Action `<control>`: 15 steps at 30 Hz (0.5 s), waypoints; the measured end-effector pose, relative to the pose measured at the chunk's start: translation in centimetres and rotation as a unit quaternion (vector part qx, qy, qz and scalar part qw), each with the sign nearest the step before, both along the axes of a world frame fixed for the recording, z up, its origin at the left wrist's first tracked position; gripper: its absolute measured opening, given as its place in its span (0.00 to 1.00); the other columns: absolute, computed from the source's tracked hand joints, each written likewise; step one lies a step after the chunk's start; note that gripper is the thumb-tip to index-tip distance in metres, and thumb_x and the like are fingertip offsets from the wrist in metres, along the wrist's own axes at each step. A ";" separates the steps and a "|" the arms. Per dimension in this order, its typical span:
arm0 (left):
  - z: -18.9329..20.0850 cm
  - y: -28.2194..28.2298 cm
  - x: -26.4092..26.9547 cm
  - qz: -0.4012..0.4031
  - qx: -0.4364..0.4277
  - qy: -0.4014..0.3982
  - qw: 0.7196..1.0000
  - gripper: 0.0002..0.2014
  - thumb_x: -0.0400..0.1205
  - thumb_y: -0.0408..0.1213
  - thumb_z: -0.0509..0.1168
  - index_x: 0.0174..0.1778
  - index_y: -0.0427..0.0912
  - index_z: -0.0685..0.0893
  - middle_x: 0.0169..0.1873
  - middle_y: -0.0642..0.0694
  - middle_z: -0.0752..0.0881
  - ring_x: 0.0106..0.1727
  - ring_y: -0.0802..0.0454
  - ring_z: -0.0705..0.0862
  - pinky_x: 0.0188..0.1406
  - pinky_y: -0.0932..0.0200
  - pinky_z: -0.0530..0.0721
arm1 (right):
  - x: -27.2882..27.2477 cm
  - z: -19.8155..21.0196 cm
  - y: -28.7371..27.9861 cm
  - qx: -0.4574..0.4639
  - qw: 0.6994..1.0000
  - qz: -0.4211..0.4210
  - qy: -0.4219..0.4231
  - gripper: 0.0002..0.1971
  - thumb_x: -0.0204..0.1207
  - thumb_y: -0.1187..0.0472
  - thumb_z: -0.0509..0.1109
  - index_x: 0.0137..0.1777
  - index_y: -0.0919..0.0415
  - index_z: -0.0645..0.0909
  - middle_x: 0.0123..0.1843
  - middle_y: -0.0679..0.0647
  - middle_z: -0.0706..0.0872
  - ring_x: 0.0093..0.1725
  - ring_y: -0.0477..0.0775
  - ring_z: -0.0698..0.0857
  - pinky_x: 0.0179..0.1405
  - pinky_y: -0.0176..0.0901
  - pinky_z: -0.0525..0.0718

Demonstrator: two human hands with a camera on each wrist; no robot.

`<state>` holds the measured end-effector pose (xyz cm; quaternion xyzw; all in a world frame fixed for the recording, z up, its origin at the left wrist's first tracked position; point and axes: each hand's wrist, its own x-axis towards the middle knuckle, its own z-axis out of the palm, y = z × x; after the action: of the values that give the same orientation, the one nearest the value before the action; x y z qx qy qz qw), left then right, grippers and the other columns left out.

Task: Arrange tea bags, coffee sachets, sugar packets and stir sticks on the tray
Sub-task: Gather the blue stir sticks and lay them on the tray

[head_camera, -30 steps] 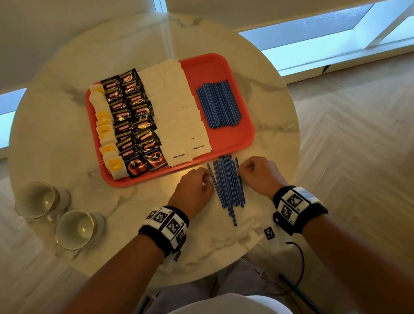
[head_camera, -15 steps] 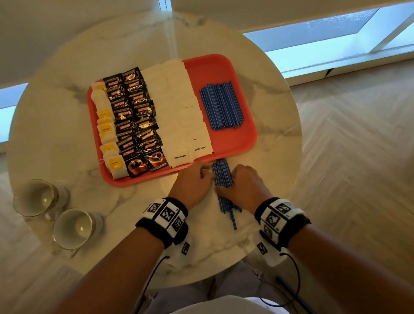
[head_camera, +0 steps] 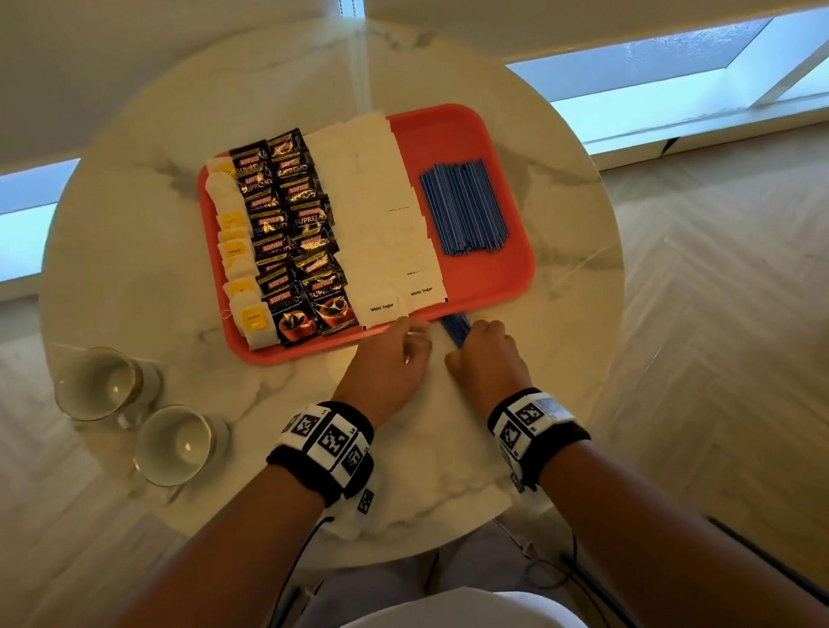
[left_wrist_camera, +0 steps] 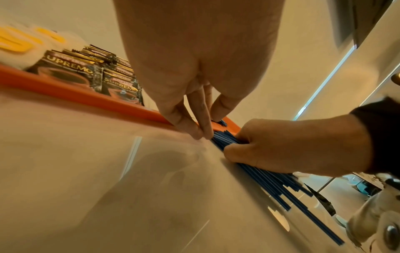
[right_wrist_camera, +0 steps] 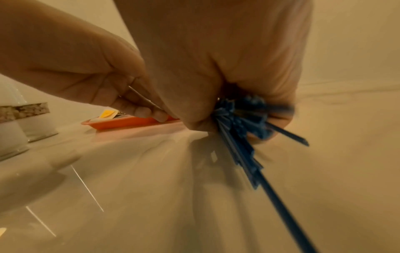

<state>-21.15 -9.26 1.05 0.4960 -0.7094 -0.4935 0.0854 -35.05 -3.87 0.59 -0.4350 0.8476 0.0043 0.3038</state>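
Observation:
A red tray (head_camera: pixel 463 127) on the round marble table holds tea bags (head_camera: pixel 238 261) at its left. Beside them lie black coffee sachets (head_camera: pixel 296 234), white sugar packets (head_camera: pixel 381 224) and a row of blue stir sticks (head_camera: pixel 465 207). A second bundle of blue stir sticks (head_camera: pixel 455 328) lies on the table against the tray's near rim. My right hand (head_camera: pixel 468 346) grips this bundle (right_wrist_camera: pixel 240 116) from the right. My left hand (head_camera: pixel 417 336) presses its fairly straight fingers (left_wrist_camera: pixel 194 123) against the bundle's left side at the tray's near rim (left_wrist_camera: pixel 86 97).
Two glass cups (head_camera: pixel 97 383) (head_camera: pixel 176 444) stand at the table's left edge. The marble top (head_camera: pixel 139 273) shows bare around the tray. The table's near edge runs just behind my wrists.
Both hands have closed in on the loose sticks and squeezed them into a tight bundle. The bundle has slid forward to the tray's rim, and my right hand now wraps round it.

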 end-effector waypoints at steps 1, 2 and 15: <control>0.1 -0.1 0.3 0.009 0.001 0.004 1.000 0.12 0.87 0.43 0.59 0.64 0.51 0.82 0.50 0.52 0.90 0.50 0.58 0.87 0.56 0.51 0.86 | 0.1 -0.1 0.0 -0.001 1.000 0.005 0.012 0.17 0.80 0.60 0.63 0.64 0.71 0.73 0.61 0.64 0.77 0.60 0.66 0.80 0.54 0.52 0.81; 0.2 -0.1 0.6 0.016 0.002 0.010 1.000 0.11 0.87 0.43 0.59 0.63 0.51 0.82 0.49 0.53 0.90 0.50 0.58 0.87 0.55 0.51 0.86 | 0.2 -0.4 0.1 0.000 0.999 0.018 0.027 0.17 0.81 0.60 0.61 0.64 0.71 0.73 0.61 0.64 0.77 0.59 0.66 0.80 0.52 0.51 0.81; 0.1 0.0 2.0 0.018 0.013 0.022 1.000 0.10 0.86 0.42 0.61 0.61 0.52 0.83 0.46 0.55 0.90 0.46 0.62 0.87 0.51 0.58 0.86 | -3.2 1.3 0.9 0.015 0.998 0.018 -0.056 0.08 0.82 0.58 0.60 0.54 0.61 0.66 0.46 0.62 0.83 0.48 0.67 0.81 0.41 0.53 0.75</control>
<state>-19.13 -9.26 1.19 0.4988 -0.6922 -0.5113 0.1032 -38.21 -2.98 1.94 -0.4452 0.8209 -0.0017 0.3577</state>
